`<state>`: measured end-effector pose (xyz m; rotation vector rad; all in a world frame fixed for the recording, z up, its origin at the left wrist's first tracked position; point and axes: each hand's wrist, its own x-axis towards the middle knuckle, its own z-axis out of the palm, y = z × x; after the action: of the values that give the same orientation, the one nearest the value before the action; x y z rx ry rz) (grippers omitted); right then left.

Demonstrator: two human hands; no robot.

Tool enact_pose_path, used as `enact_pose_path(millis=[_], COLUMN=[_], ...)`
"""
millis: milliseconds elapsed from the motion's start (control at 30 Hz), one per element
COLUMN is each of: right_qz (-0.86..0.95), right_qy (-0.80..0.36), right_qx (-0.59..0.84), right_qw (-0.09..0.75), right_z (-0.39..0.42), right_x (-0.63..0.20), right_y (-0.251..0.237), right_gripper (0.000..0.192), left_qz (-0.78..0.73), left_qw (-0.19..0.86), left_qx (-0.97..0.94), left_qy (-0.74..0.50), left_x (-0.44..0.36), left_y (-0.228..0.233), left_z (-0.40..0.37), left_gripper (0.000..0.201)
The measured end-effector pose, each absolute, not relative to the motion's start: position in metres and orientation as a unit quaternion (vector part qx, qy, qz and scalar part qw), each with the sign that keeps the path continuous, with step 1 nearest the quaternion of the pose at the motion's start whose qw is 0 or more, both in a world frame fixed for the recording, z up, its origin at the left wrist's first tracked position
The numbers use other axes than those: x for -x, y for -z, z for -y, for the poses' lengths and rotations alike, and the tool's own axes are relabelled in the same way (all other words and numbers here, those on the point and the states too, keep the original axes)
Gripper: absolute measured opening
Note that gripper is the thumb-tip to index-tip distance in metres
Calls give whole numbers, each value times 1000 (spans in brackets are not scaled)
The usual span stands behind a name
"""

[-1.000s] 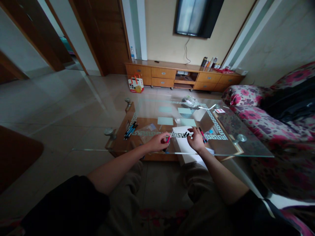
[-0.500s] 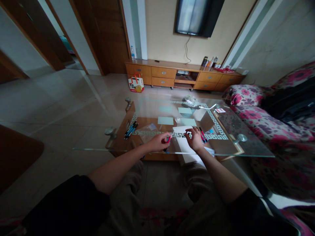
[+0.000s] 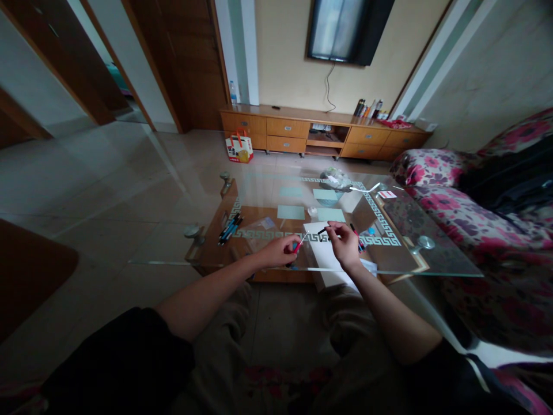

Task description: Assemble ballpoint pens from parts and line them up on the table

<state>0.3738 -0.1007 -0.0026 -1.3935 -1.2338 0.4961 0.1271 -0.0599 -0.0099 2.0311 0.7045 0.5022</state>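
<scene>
The left hand [image 3: 279,252] pinched a slim red pen barrel [image 3: 299,242] while the right hand [image 3: 344,244] gripped a small black cap [image 3: 322,231], evidently mid-assembly, needing careful tip alignment

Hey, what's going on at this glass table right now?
A person sits at a glass coffee table handling pen parts. The left hand pinches a red pen piece with a thin white tip, and the right hand holds a small dark piece just above a white sheet of paper. The two pieces are close together but apart. A bunch of blue and black pens lies to the left, and a few red ones sit beside the right hand.
</scene>
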Motion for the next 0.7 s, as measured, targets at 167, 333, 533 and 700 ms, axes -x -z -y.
enact_pose_path(millis=[167,333,533,700], right_qz=[461,467,483,482], right_qy=[-298,-303,-313,-303], right_qx=[560,560,549,555], right_qw=[620,613,606,606], right_z=[101,103,104,104], right_x=[-372,-370,-364,-365], right_y=[4,1,-2,-2], right_gripper=[40,40,35,37], left_qz=[-291,-295,-288,-288], left_qw=[411,396,391,396], left_qx=[-843,-850,-854,-853], left_qy=[-189,-183,-185,-183], left_x=[-126,-126,-126,-126], left_y=[7,3,5,5], left_z=[61,62,61,61], left_gripper=[40,40,42,42])
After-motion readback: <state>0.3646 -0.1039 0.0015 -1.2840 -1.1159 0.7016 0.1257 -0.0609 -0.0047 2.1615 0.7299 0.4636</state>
